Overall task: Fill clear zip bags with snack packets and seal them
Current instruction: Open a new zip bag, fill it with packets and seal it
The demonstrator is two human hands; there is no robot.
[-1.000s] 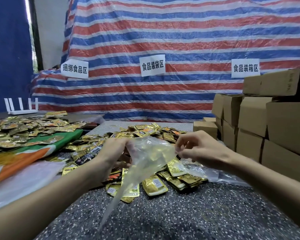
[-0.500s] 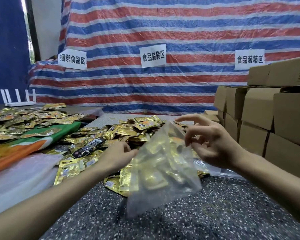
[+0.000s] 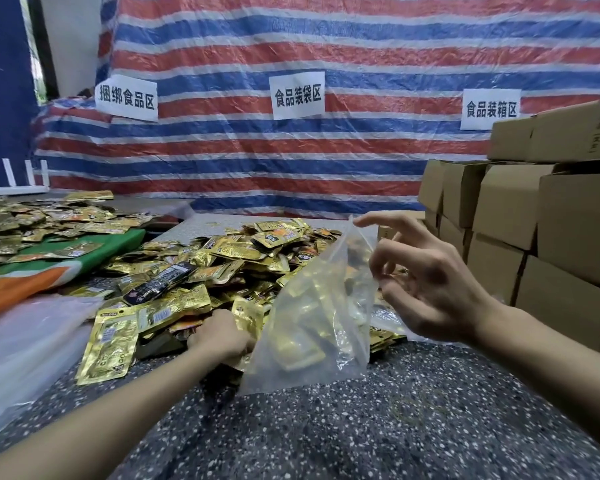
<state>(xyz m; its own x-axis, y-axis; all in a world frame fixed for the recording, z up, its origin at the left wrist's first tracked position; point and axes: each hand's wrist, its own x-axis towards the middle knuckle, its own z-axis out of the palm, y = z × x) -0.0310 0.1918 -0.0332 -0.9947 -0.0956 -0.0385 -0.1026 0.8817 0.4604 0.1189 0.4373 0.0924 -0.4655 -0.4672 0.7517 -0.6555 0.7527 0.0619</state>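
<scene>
The right hand point(image 3: 430, 285) holds the clear bag point(image 3: 312, 317) up by its top edge, thumb and curled fingers pinching the plastic while the forefinger stretches to the bag's upper corner. The bag hangs tilted above the speckled table point(image 3: 361, 427), its lower corner close to the surface, just in front of the heap of gold packets point(image 3: 239, 258). Gold shows through it, but whether any packet is inside cannot be told. The left hand point(image 3: 219, 336) reaches down into the near edge of the heap, beside the bag, its fingers hidden among packets, so its grip cannot be told. Cardboard boxes point(image 3: 551, 237) are stacked at the right, before a striped tarp point(image 3: 326, 157).
</scene>
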